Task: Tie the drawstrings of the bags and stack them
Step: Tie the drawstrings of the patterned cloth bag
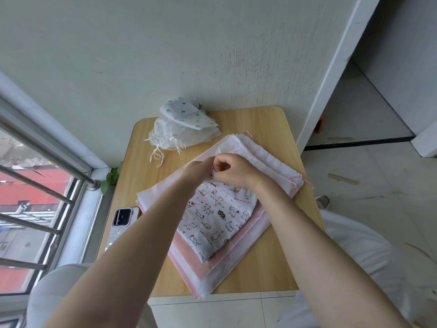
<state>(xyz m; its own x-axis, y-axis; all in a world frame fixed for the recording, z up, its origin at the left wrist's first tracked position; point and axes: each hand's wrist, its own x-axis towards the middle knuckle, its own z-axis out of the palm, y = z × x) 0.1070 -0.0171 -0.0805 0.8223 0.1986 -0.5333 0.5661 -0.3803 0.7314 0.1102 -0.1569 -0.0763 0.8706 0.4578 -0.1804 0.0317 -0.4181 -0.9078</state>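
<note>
A white bag printed with small cats [215, 218] lies on top of a flat pile of pink and white drawstring bags [238, 261] in the middle of the wooden table [264, 275]. Both hands meet at the cat bag's far end. My left hand [198, 170] and my right hand [233, 170] pinch its gathered top there; the drawstring itself is hidden under the fingers. At the table's far left corner sits a second heap of white bags [182, 133] with knotted cords hanging out, topped by a folded bag with a green cactus print [186, 113].
A phone [120, 222] lies at the table's left edge, near my left forearm. A wall stands right behind the table, a barred window [37, 185] is to the left, and tiled floor opens to the right. A green leaf [113, 176] pokes up by the table's left side.
</note>
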